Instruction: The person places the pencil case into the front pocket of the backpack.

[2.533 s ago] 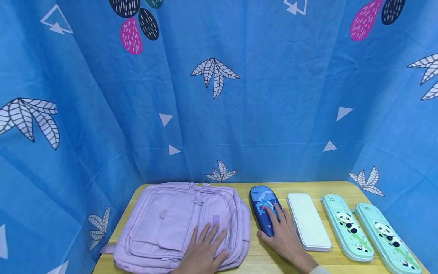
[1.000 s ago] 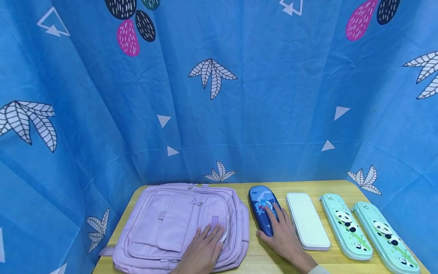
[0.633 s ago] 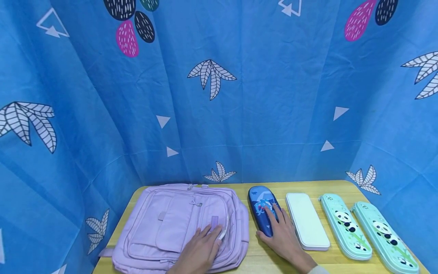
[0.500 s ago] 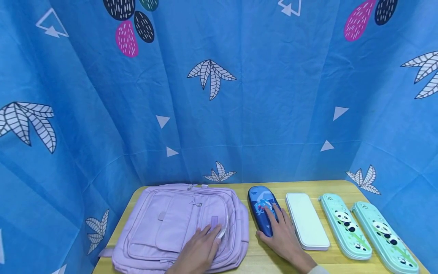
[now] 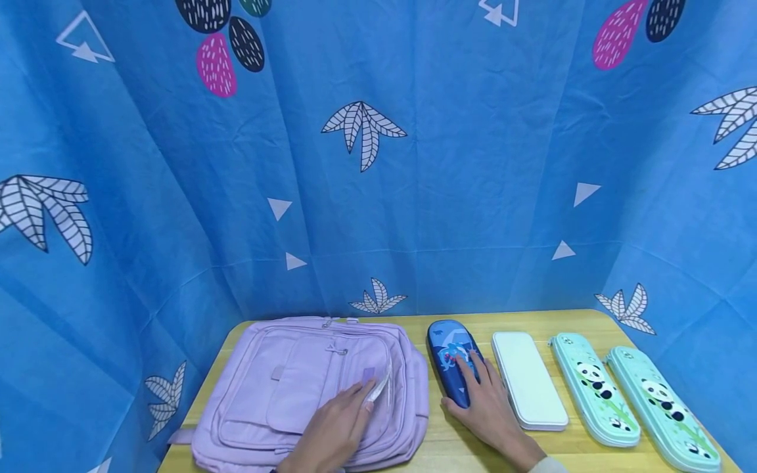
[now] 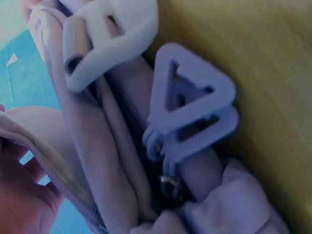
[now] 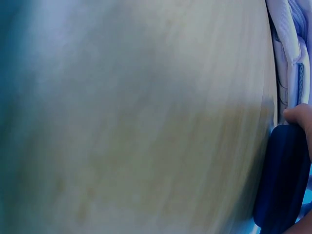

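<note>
Right now I've got the left hand pinching the lifted pocket edge of the soft lilac fabric backpack, seemingly to hold it parted, while the right hand spreads over the oblong blue hard-looking pencil case just beside it, probably for steadiness.

Left hand pinching, fingers bent, right hand palm down, fingers spread

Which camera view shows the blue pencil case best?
The head view: it shows the printed top of the blue pencil case, though the right hand covers part. The right wrist view shows only its dark side near the lower right corner; the left wrist view does not show it.
</note>
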A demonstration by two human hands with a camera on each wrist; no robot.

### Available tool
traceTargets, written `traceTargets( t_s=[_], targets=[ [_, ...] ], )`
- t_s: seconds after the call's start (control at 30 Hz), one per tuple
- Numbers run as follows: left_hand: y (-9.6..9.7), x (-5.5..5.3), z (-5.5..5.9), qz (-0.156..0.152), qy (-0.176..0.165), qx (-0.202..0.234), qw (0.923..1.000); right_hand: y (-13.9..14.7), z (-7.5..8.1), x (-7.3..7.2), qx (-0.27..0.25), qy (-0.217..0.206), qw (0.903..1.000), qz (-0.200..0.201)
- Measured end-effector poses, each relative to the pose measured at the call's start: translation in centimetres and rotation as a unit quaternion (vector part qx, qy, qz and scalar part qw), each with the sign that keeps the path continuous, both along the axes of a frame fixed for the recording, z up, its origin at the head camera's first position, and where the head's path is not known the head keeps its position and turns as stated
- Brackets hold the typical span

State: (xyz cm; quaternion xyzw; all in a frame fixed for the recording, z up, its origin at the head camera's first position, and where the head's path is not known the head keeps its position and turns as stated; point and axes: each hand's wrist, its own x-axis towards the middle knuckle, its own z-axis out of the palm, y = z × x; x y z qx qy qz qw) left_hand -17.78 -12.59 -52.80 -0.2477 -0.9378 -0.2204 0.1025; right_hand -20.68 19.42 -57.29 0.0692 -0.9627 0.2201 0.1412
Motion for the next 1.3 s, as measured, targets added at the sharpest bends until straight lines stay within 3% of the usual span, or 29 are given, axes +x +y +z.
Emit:
traceTargets(
  t_s=[0.13, 0.37, 0.67, 0.97, 1.3],
  targets=[
    [-0.3, 0.0, 0.2, -0.003, 0.022, 0.009, 0.9997, 0.0, 0.1, 0.1, -0.002, -0.004, 1.0000, -0.001],
    [-0.9, -0.2, 0.7, 0.003, 0.012, 0.023, 0.9996, -0.1, 0.2, 0.1, -0.004, -0.005, 1.0000, 0.000],
    [-1.6, -0.1, 1.4, 0.030, 0.030, 0.031, 0.9986, -0.1, 0.1, 0.2, -0.003, -0.002, 1.0000, 0.000],
    [-2.5, 0.1, 1.9, 0.065, 0.021, 0.070, 0.9953, 0.0, 0.0, 0.1, -0.002, -0.004, 1.0000, 0.001],
    [-3.2, 0.0, 2.0, 0.084, 0.024, 0.083, 0.9927, 0.2, -1.2, -0.4, -0.017, 0.051, 0.9985, 0.009]
  ],
)
